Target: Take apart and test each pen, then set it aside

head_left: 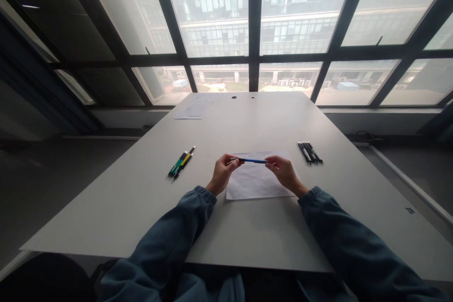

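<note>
A blue and black pen (pixel 254 161) is held level between both hands, above a sheet of white paper (pixel 260 184). My left hand (pixel 223 170) pinches its black end, where a bit of metal shows. At the blue end, the fingers of my right hand (pixel 281 170) are closed on the tip. To the left lie several green, yellow and black pens (pixel 181 163) in a loose bunch. On the right, several black pens (pixel 310 153) lie side by side.
The white table (pixel 141 219) stretches toward large windows (pixel 215 9). Printed sheets (pixel 194 108) lie at its far left, and a small dark round spot (pixel 234 97) shows near the far edge. A small dark mark (pixel 409 210) is at the right.
</note>
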Demonstrator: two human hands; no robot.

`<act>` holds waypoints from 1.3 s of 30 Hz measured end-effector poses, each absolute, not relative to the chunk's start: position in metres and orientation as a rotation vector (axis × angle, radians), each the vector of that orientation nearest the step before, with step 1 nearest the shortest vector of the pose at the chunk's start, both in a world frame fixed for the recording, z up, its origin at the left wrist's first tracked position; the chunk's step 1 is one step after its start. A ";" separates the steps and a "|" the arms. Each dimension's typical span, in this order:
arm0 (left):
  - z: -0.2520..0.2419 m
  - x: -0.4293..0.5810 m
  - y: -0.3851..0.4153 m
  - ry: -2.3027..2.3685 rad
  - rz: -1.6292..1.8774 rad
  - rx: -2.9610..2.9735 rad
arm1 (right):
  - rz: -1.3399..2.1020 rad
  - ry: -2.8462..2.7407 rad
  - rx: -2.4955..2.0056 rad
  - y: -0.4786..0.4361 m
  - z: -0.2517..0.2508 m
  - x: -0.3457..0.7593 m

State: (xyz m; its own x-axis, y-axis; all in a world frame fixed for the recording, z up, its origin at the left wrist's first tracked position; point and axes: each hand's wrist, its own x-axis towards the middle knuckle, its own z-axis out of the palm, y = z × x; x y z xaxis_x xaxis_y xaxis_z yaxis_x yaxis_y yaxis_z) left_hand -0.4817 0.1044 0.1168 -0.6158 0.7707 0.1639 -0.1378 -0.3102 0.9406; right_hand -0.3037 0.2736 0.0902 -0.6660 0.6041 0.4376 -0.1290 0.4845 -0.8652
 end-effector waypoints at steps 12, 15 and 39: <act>0.107 -0.490 0.106 1.729 1.819 1.063 | 1.192 -1.941 -0.492 0.281 0.093 -0.291; 0.107 -0.489 0.106 1.729 1.824 1.100 | 1.175 -1.939 -0.515 0.282 0.093 -0.290; 0.097 -0.495 0.109 1.728 1.893 1.007 | 1.404 -1.698 -0.524 0.280 0.088 -0.299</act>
State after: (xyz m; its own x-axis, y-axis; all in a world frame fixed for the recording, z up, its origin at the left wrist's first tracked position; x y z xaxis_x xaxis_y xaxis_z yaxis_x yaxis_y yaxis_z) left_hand -0.4950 0.1093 0.0966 -0.6684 0.7016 0.2468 0.1818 -0.1676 0.9689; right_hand -0.2987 0.2801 0.0879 -0.5521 0.7608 0.3411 -0.1921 0.2821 -0.9400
